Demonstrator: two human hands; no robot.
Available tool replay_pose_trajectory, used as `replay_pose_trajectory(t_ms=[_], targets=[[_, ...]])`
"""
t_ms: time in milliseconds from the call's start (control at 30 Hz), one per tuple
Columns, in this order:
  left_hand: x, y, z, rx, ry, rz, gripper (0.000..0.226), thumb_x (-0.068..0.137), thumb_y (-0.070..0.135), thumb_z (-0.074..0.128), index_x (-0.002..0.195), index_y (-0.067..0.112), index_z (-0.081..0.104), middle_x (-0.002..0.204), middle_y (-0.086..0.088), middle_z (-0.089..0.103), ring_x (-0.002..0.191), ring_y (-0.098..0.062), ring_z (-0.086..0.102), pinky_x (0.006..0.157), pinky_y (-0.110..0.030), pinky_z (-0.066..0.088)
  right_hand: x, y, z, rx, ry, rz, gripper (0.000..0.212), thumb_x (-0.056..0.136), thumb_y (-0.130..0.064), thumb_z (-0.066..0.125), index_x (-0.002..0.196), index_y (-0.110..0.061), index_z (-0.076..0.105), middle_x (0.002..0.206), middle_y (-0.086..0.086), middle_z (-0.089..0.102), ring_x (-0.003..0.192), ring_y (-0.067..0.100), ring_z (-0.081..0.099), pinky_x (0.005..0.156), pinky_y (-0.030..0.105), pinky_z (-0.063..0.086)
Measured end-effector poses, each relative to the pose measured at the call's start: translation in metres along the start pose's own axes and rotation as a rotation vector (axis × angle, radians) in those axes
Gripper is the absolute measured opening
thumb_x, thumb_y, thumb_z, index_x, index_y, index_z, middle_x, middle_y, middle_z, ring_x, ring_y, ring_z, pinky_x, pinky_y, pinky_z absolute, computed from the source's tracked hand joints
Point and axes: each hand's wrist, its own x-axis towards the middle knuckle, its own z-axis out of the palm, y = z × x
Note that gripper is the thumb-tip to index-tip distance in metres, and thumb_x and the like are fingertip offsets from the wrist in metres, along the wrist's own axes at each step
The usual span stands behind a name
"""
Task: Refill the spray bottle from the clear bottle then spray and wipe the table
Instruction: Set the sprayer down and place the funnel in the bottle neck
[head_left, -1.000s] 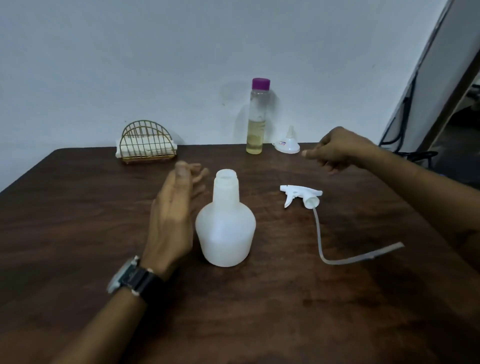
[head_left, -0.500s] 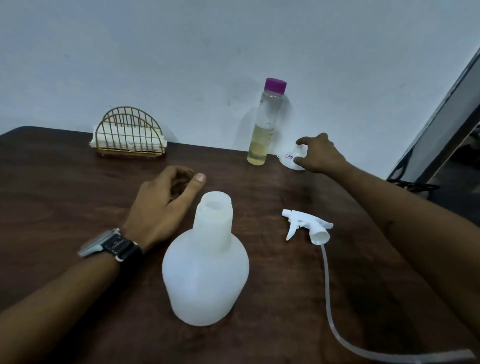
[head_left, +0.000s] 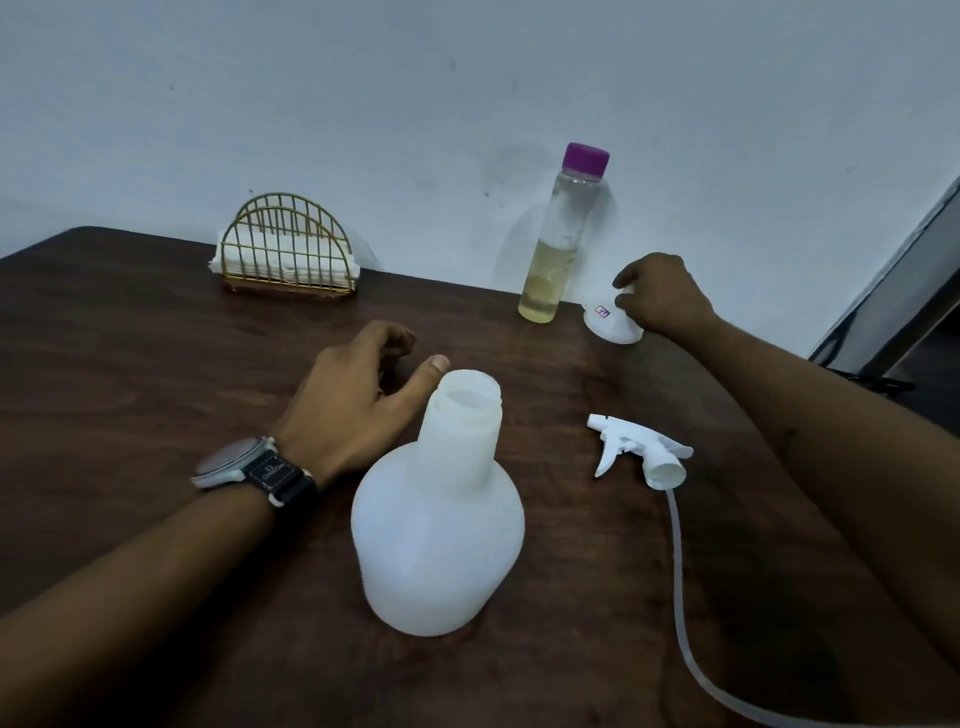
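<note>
Standing uncapped and upright at the near centre of the dark brown wooden worktop (head_left: 130, 389), the white translucent plastic spray bottle (head_left: 436, 525) is held by neither hand. Its white plastic trigger head (head_left: 641, 449) lies just to the right, its thin tube trailing nearer. Just left of the bottle's neck the left hand (head_left: 353, 395) rests with fingers loosely curled, holding nothing. At the far right the right hand (head_left: 662, 299) grips a small white plastic funnel (head_left: 610, 325), just beside the tall clear bottle (head_left: 558, 244) with purple cap and yellowish liquid. A gold wire napkin holder (head_left: 285, 249) stands far left.
</note>
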Motion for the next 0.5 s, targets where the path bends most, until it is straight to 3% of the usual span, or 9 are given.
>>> replay_pose_trajectory(t_ms=[100,167,267,367,500], targets=[[-0.002,-0.001,-0.001,-0.025,0.009,0.006,0.053,0.089,0.056,0.066,0.128,0.020,0.059,0.125,0.002,0.069,0.110,-0.012,0.066,0.096,-0.038,0.055,-0.018,-0.008,-0.028,0.062,0.068,-0.026,0.027,0.088,-0.011,0.074,0.113,-0.004,0.076,0.122,0.016,0.071,0.116,0.029,0.064,0.094,0.034,0.050],[-0.003,0.002,-0.003,-0.104,0.028,-0.021,0.053,0.089,0.051,0.069,0.128,0.018,0.059,0.126,0.001,0.068,0.112,-0.013,0.066,0.096,-0.036,0.056,-0.036,-0.016,-0.055,0.107,0.129,-0.030,0.025,0.088,-0.019,0.078,0.108,-0.005,0.078,0.111,0.015,0.075,0.106,0.027,0.067,0.086,0.029,0.046],[-0.007,0.010,-0.011,-0.232,0.081,-0.099,0.048,0.091,0.041,0.070,0.129,0.014,0.059,0.128,0.002,0.066,0.108,-0.004,0.063,0.081,-0.003,0.046,-0.074,-0.030,-0.100,0.245,0.234,-0.014,0.026,0.089,-0.033,0.079,0.097,-0.008,0.081,0.089,0.010,0.077,0.086,0.025,0.072,0.076,0.033,0.054],[-0.016,0.019,-0.026,-0.290,0.143,-0.150,0.042,0.094,0.040,0.067,0.126,0.015,0.061,0.125,0.003,0.068,0.092,0.011,0.058,0.067,0.005,0.040,-0.116,-0.048,-0.142,0.467,0.283,0.088,0.028,0.089,-0.044,0.078,0.091,-0.016,0.080,0.077,0.005,0.077,0.074,0.017,0.076,0.063,0.027,0.054],[-0.041,0.051,-0.061,-0.375,0.230,-0.109,0.039,0.091,0.040,0.071,0.122,0.017,0.062,0.107,0.011,0.072,0.088,0.012,0.061,0.075,-0.004,0.046,-0.170,-0.084,-0.179,0.805,0.215,0.093,0.026,0.087,-0.039,0.082,0.089,-0.013,0.080,0.083,0.006,0.079,0.072,0.016,0.075,0.081,0.034,0.064]])
